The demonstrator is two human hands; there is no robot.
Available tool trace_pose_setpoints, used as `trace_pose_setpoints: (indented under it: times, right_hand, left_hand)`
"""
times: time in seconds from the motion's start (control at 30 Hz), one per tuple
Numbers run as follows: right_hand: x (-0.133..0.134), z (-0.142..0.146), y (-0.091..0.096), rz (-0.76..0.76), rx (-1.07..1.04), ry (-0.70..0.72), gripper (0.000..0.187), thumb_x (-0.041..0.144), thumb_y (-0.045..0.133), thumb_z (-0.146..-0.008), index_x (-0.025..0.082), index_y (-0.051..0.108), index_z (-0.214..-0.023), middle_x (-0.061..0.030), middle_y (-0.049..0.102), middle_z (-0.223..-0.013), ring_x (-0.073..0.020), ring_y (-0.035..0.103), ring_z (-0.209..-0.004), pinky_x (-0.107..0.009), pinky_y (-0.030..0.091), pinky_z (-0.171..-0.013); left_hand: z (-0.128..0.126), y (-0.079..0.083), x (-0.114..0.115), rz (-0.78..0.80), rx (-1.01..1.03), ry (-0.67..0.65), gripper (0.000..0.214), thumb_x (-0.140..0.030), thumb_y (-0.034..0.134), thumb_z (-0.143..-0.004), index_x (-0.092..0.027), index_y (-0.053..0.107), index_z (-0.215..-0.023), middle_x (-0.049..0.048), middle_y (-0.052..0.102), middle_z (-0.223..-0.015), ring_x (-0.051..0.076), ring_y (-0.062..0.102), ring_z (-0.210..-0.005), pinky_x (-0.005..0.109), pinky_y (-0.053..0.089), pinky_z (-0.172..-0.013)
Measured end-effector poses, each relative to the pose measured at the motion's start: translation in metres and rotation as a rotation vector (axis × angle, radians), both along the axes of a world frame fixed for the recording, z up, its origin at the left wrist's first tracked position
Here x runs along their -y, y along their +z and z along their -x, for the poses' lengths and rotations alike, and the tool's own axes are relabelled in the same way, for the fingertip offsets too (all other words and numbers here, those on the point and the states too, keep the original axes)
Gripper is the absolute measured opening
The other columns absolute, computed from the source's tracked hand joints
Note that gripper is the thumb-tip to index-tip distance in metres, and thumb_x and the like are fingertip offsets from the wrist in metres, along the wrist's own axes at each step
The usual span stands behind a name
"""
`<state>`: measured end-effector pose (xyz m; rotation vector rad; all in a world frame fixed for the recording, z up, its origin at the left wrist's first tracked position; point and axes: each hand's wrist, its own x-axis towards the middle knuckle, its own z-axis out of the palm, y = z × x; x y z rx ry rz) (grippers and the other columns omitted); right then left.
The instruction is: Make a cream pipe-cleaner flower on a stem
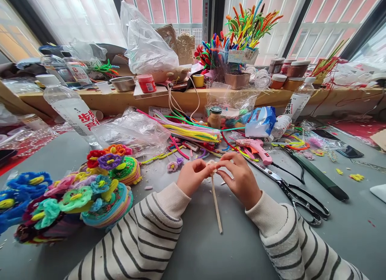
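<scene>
Above the middle of the grey table, my left hand [193, 174] and my right hand [239, 176] meet at the fingertips. Both pinch a cream pipe cleaner [216, 207], whose straight end hangs down toward me. Its upper end looks bent or looped between the fingers, though they partly cover it. Just left of my left hand lie small pink and purple flowers [172, 166]. A pink glue gun [256, 149] rests beyond my right hand, and large black-handled scissors [297, 195] lie to its right.
Pots of colourful fuzzy flowers [72, 195] stand at the left. Bundled pipe cleaners [193, 133] lie behind my hands, near a small brown jar [214, 117]. A water bottle [69, 107] leans at left. A dark green tool [319, 175] lies right of the scissors. A wooden ledge [114, 99] runs behind.
</scene>
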<state>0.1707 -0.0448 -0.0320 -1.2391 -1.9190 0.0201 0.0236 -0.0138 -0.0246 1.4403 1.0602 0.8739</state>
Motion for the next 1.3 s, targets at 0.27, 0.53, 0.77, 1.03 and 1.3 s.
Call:
trace_pose_setpoints:
  times: [0.27,0.53,0.77,1.03,1.3]
  right_hand:
    - [-0.003,-0.001,0.002,0.428,-0.275,0.05,0.02,0.031,0.043,-0.076,0.017,0.057,-0.077,-0.0028,0.056,-0.075,-0.0125,0.05,-0.066,-0.022,0.039,-0.053]
    - [-0.002,-0.001,0.003,0.449,-0.266,-0.022,0.016,0.028,0.05,-0.071,0.017,0.061,-0.072,-0.0026,0.058,-0.069,-0.0125,0.051,-0.06,-0.022,0.038,-0.052]
    - [0.0,0.0,0.002,0.388,-0.17,-0.053,0.014,0.023,0.05,-0.072,0.018,0.063,-0.072,-0.0022,0.059,-0.067,-0.0127,0.052,-0.061,-0.023,0.039,-0.057]
    - [0.01,0.014,-0.004,0.177,0.104,-0.197,0.016,0.02,0.044,-0.074,0.015,0.058,-0.07,-0.0048,0.055,-0.066,-0.0166,0.051,-0.066,-0.027,0.038,-0.06]
    - [0.002,0.003,-0.001,0.322,-0.105,-0.002,0.017,0.017,0.048,-0.069,0.017,0.054,-0.085,-0.0034,0.054,-0.078,-0.0127,0.05,-0.066,-0.022,0.041,-0.052]
  left_hand:
    - [0.001,-0.001,-0.002,0.037,-0.059,-0.025,0.028,-0.038,0.056,-0.059,-0.012,0.06,-0.066,0.0024,0.058,-0.06,0.012,0.053,-0.059,0.025,0.043,-0.062]
    - [-0.001,-0.004,0.0,0.016,-0.078,-0.057,0.026,-0.034,0.058,-0.058,-0.011,0.06,-0.069,0.0057,0.062,-0.067,0.014,0.056,-0.064,0.025,0.044,-0.062]
    - [-0.001,-0.007,0.001,-0.048,-0.168,-0.037,0.024,-0.035,0.057,-0.058,-0.012,0.058,-0.063,0.0057,0.062,-0.064,0.015,0.056,-0.061,0.026,0.044,-0.059]
    - [-0.003,-0.007,0.002,0.037,-0.09,-0.006,0.021,-0.032,0.058,-0.057,-0.012,0.054,-0.057,0.0019,0.056,-0.053,0.01,0.051,-0.05,0.022,0.042,-0.052]
    - [-0.004,-0.003,0.003,0.013,-0.145,-0.053,0.021,-0.032,0.057,-0.058,-0.012,0.054,-0.063,0.0032,0.059,-0.057,0.012,0.054,-0.055,0.023,0.043,-0.054]
